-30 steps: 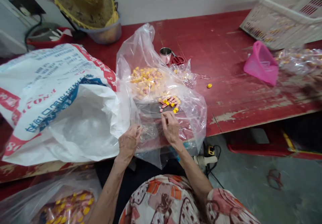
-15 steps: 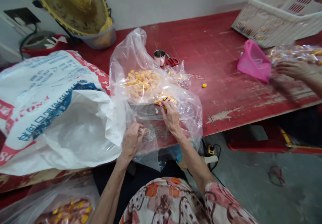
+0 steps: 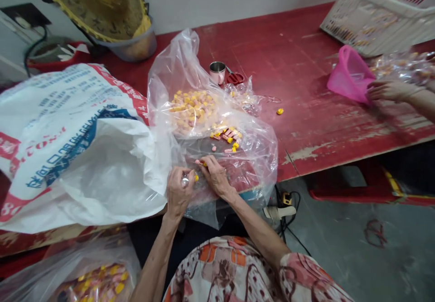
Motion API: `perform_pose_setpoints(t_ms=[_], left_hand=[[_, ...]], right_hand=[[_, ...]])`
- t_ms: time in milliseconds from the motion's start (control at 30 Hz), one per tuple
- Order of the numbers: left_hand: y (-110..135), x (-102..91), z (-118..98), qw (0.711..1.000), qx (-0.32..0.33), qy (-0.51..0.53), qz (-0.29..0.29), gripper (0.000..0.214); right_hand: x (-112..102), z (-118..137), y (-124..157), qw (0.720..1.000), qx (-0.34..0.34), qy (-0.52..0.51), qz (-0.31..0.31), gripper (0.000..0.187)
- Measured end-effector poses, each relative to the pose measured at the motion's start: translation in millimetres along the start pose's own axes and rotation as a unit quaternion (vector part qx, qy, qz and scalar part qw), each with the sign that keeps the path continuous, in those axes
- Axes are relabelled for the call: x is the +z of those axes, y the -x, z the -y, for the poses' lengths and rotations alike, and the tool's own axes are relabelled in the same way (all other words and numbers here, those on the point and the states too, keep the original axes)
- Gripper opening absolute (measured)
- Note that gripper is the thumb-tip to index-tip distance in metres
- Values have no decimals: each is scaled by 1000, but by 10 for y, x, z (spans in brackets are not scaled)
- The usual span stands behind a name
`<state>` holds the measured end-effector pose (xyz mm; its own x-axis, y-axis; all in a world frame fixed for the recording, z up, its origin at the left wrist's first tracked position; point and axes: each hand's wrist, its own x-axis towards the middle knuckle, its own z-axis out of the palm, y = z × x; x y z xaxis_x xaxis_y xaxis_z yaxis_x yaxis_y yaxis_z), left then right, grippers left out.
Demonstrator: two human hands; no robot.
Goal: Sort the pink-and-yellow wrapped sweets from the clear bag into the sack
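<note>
My left hand (image 3: 178,191) is closed around something small and shiny (image 3: 185,181), perhaps clear plastic; a yellow bit (image 3: 196,178) shows at its fingertips. My right hand (image 3: 217,177), close beside it, pinches a small pink-and-yellow piece (image 3: 201,162). Both hands are over the front of a large clear plastic bag (image 3: 253,143) lying on the red table (image 3: 299,84). Several small pink pieces with yellow ends (image 3: 233,134) lie loose beyond my right hand. A heap of the same pieces (image 3: 193,107) fills the bag's back part.
To the left lies a large white printed sack (image 3: 68,143). Behind the bag stand a metal-lined cup (image 3: 217,72) and red-handled scissors (image 3: 235,78). At right are a pink mesh basket (image 3: 350,75), a white crate (image 3: 370,16) and another person's hand (image 3: 390,91). A filled bag (image 3: 98,284) sits below, left.
My right hand has drawn back from the loose pieces toward my left hand, carrying a small pink-and-yellow piece. My left hand stays closed in nearly the same place. The other person's hand moved to the pink basket.
</note>
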<state>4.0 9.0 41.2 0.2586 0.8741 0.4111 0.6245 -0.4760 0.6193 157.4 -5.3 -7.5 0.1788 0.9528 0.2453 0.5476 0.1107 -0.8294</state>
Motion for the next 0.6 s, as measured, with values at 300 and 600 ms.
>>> perform_pose_setpoints(t_ms=[300,600], left_hand=[[44,173,25,996,-56,64,-5,7],[144,120,62,979,-149,133,-40,17]], right_hand=[[-65,53,-14,1000,4,12,12,30],[117,174,109,999,-7,52,16,27]])
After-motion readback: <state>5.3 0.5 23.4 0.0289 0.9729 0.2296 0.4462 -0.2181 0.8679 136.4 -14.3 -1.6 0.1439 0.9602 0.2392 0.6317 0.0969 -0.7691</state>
